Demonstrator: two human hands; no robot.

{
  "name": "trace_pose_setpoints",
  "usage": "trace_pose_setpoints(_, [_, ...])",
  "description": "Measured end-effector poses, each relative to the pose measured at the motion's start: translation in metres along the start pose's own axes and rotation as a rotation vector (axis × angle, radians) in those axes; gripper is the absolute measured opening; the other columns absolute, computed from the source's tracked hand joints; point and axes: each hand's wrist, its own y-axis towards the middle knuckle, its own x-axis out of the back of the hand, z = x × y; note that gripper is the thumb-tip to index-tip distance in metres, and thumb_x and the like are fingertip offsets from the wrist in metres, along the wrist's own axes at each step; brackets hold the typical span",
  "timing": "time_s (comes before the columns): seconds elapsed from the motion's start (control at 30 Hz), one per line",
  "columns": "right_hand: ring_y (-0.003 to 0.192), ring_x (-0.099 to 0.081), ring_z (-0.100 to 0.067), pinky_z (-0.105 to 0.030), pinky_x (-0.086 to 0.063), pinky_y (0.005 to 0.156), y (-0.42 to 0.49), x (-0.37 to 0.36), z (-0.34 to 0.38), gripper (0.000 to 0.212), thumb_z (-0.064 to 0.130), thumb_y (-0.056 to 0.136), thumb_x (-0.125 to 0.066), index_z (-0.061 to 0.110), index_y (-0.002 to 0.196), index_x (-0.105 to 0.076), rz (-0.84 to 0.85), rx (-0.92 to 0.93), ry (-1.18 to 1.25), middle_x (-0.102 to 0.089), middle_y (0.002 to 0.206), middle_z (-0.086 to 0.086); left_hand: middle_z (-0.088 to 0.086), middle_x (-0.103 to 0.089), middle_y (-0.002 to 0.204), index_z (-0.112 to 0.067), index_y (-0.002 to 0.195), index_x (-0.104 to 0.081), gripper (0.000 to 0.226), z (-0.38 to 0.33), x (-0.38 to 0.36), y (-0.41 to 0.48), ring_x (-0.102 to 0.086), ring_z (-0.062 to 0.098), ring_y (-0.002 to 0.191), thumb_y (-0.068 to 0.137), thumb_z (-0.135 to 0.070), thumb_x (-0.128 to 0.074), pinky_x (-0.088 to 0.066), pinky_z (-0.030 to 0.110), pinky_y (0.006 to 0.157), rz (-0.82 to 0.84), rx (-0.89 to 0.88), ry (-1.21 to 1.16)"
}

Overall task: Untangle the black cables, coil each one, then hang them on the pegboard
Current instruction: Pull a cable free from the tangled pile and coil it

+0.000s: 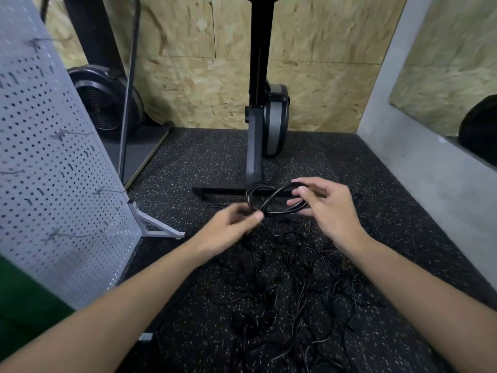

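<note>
Two hands held one coiled black cable [271, 201] in the air above the speckled rubber floor [376, 184], in front of the foot bar of a black exercise machine [256, 117]. The coil's long axis ran left to right between the hands, and it was twisted into a rough figure of eight, with a small loop standing up at its left end and a longer, flatter loop reaching right. The right hand [325, 208] had its fingers curled round the right end of the coil. The left hand [231, 224], somewhat blurred, pinched the coil between thumb and fingertips near the crossing. Beneath both forearms the remaining black cables [285, 286] lay in a loose tangle spread over the floor. At the left stood the grey pegboard [53, 162] on its metal feet, well apart from the coil.
</note>
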Motion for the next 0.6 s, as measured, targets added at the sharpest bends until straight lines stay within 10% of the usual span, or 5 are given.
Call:
trace_pose_setpoints(0.1, [0.084, -0.079, -0.02, -0.029, -0.063, 0.072, -0.001, 0.004, 0.003, 0.023, 0.002, 0.104, -0.059, 0.014, 0.114, -0.076, -0.026, 0.053, -0.01, -0.078, 0.1, -0.01, -0.01, -0.079, 0.091, -0.023, 0.104, -0.076, 0.031, 0.0, -0.011, -0.003, -0.068, -0.002, 0.076, 0.1, -0.051, -0.063, -0.051, 0.022, 0.074, 0.134, -0.147, 0.296])
trace_pose_setpoints(0.3, [0.109, -0.069, -0.01, -0.033, -0.054, 0.101, 0.005, 0.009, -0.009, 0.054, 0.045, 0.101, -0.063, 0.021, 0.148, -0.05, -0.022, -0.134, -0.019, -0.069, 0.128, 0.0, -0.005, -0.077, 0.075, -0.019, 0.087, -0.069, 0.03, -0.009, -0.011, -0.004, -0.068, 0.004, 0.068, 0.109, -0.034, -0.054, -0.047, 0.03, 0.066, -0.078, -0.264, 0.314])
trace_pose_setpoints(0.6, [0.136, -0.048, 0.002, -0.023, -0.033, 0.121, -0.031, -0.029, -0.036, 0.061, 0.025, 0.098, -0.072, 0.027, 0.152, -0.042, 0.796, -0.176, -0.388, -0.052, 0.146, 0.017, 0.0, -0.066, 0.071, -0.01, 0.098, -0.066, 0.031, -0.055, 0.0, -0.015, -0.074, 0.02, 0.074, 0.11, -0.033, -0.049, -0.064, 0.04, 0.072, -0.115, -0.181, -0.406])
